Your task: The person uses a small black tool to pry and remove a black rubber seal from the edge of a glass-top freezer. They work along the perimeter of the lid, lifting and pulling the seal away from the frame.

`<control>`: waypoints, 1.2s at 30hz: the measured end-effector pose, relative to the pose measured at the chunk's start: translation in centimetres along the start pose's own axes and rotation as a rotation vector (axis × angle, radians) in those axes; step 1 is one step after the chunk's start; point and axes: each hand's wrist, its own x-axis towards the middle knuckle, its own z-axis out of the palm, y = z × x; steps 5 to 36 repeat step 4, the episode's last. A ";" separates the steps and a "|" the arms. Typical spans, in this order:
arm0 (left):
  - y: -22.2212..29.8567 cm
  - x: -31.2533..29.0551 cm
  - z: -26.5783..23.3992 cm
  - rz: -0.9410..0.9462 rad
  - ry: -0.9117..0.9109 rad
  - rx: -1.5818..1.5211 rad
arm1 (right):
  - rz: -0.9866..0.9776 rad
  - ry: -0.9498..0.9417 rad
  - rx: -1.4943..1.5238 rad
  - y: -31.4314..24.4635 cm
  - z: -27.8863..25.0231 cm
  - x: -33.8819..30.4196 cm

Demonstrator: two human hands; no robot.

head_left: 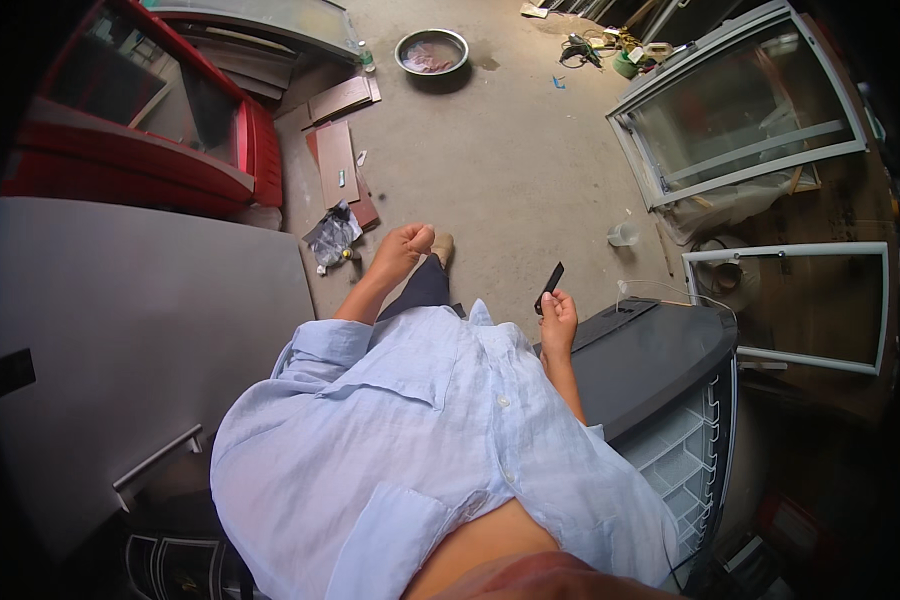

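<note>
My left hand point(404, 254) is closed in a loose fist out in front of me, and nothing shows between its fingers. Below it, one shoe point(444, 247) and a dark trouser leg show on the concrete floor. My right hand point(560, 318) grips a slim, flat black bar point(550, 286) between thumb and fingers, its far end pointing up and away. The bar's exact kind is not clear. Close to my right forearm stands a dark grey cabinet point(650, 345) with white wire racks point(682, 465) in its open side.
Left: a grey panel point(140, 330), a red framed case point(260, 150), brown boards point(336, 165) and a crumpled dark bag point(334, 236). Ahead: a metal basin point(452, 72) holding wet cloth, and a bottle point(367, 57). Right: framed glass panes point(750, 110), a clear cup point(623, 235) and tangled cords point(582, 50).
</note>
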 end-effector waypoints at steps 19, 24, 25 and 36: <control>6.3 6.5 2.7 0.142 -0.101 0.114 | 0.023 0.153 0.174 -3.1 1.0 4.5; 6.3 6.5 2.7 0.142 -0.101 0.114 | 0.023 0.153 0.174 -3.1 1.0 4.5; 6.3 6.5 2.7 0.142 -0.101 0.114 | 0.023 0.153 0.174 -3.1 1.0 4.5; 6.3 6.5 2.7 0.142 -0.101 0.114 | 0.023 0.153 0.174 -3.1 1.0 4.5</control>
